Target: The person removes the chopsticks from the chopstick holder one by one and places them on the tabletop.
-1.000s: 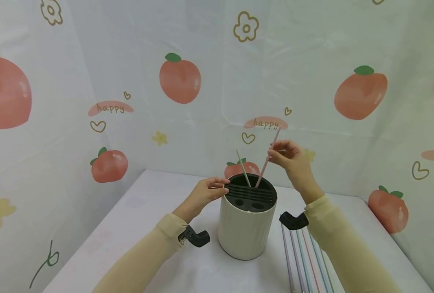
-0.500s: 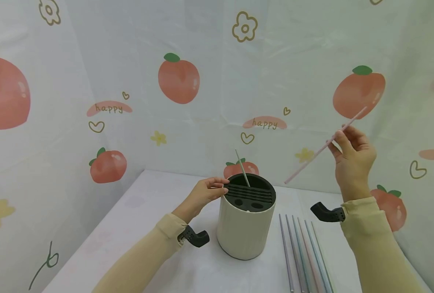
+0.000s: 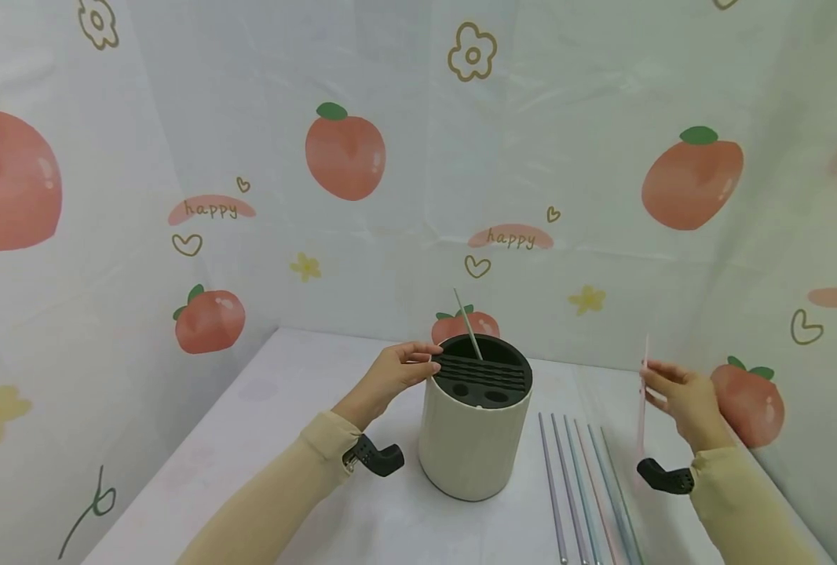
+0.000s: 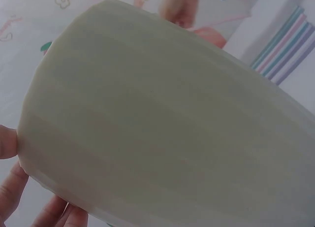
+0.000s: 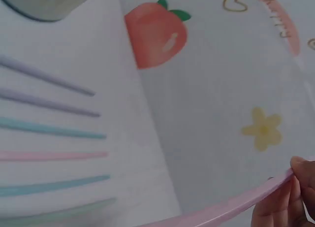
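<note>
A cream cylindrical utensil holder (image 3: pixel 469 447) with a black slotted top stands upright on the table. My left hand (image 3: pixel 393 375) holds its upper left rim, thumb and fingers at the edge; in the left wrist view the holder's side (image 4: pixel 162 113) fills most of the picture. One pale green chopstick (image 3: pixel 469 323) leans out of the large rear compartment. Off to the right, my right hand (image 3: pixel 688 400) pinches a pink chopstick (image 3: pixel 641 420), held near upright. In the right wrist view this pink chopstick (image 5: pixel 221 210) crosses the bottom, thumb and fingertips at its end.
Between the holder and my right hand, several pastel chopsticks (image 3: pixel 551 486) lie side by side, pointing away from me. A pale curtain (image 3: pixel 390 259) printed with peaches surrounds the table's back and sides. A dark wrist device (image 3: pixel 664 476) sits at my right cuff.
The pink chopstick has come out of the holder's rear compartment, swung up to the right, then down beside the row, gripped by my right hand. My left hand stays at the rim.
</note>
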`<move>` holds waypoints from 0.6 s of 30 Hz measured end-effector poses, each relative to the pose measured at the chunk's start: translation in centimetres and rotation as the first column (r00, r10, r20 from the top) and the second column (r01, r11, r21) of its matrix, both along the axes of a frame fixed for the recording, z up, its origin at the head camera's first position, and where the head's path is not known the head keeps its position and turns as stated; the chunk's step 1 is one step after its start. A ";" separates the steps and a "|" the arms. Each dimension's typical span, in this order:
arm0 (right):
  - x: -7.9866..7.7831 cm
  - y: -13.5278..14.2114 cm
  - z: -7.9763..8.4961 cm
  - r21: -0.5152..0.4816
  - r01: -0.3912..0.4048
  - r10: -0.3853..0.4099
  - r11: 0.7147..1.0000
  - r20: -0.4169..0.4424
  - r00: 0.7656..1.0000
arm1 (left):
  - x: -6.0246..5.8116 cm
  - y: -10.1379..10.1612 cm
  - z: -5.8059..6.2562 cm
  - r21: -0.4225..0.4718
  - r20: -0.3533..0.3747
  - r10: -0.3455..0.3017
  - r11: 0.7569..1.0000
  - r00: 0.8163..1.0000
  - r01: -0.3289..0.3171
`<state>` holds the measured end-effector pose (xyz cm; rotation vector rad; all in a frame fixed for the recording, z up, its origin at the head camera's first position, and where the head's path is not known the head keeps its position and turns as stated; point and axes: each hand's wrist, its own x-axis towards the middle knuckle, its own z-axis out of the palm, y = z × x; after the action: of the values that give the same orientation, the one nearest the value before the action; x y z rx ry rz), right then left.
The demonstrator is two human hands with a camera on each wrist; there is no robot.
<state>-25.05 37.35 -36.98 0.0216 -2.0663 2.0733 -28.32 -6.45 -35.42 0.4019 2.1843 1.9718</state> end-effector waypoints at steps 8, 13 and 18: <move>0.8 2.0 -5.3 0.352 -0.119 0.004 0.928 0.311 0.950 | -0.1 0.0 -0.1 0.002 -0.006 -0.009 1.000 1.000 0.009; 0.8 2.4 -7.0 0.311 -0.147 0.003 0.939 0.421 0.907 | -0.2 0.1 -0.1 0.013 -0.001 -0.007 1.000 1.000 0.007; 0.8 2.3 -8.4 0.365 -0.149 -0.039 0.919 0.460 0.887 | -0.2 0.0 -0.1 0.012 0.003 -0.004 1.000 1.000 0.004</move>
<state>-24.23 39.63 -45.42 -0.3908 -2.7682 1.7771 -28.52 -6.46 -35.53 0.4040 2.1694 1.9835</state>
